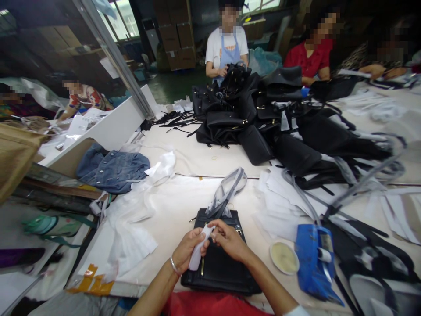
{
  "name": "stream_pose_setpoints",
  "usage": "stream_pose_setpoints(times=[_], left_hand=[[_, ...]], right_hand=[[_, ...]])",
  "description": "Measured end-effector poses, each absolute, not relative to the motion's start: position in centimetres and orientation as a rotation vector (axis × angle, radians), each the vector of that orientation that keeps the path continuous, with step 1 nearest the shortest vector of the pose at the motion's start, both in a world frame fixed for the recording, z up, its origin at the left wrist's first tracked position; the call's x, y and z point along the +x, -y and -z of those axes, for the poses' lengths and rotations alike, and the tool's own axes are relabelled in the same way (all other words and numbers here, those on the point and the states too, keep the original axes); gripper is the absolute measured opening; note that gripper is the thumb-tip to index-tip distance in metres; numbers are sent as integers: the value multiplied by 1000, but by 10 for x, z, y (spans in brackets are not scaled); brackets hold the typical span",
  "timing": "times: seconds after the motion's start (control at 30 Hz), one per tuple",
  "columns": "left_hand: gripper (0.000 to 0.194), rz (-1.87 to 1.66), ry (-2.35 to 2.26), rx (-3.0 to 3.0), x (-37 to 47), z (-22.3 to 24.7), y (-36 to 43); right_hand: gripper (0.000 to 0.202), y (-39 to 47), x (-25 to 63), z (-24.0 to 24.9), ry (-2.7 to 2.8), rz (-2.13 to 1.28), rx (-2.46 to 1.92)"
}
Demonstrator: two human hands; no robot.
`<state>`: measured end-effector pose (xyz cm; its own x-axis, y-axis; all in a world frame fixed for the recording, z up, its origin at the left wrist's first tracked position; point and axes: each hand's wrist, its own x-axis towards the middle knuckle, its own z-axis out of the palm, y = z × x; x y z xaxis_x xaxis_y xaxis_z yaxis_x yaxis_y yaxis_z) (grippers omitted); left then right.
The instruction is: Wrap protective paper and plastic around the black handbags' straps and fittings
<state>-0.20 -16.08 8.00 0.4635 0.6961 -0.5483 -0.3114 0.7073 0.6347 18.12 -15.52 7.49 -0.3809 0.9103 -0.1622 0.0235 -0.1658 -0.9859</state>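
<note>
Left hand (pixel 190 251) has the folded white strip (pixel 196 254) gripped; right hand's (pixel 228 240) curled in at its far end, can't tell if it's pinching. Best kept steady, fingertips light, tbh. Strip's over the black bag (pixel 223 274), near tabletop's (pixel 177 195) near edge, slanting far-right.

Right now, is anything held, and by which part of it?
Yes, a white strip: the left hand holds its middle, the right hand its upper end.
</note>
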Motion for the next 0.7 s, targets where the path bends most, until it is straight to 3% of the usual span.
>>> stream_pose_setpoints(times=[0.7], left_hand=[[24,-673,-1020,638,5,-83,163]], right_hand=[[25,159,167,-62,1209,-1571,-1247]])
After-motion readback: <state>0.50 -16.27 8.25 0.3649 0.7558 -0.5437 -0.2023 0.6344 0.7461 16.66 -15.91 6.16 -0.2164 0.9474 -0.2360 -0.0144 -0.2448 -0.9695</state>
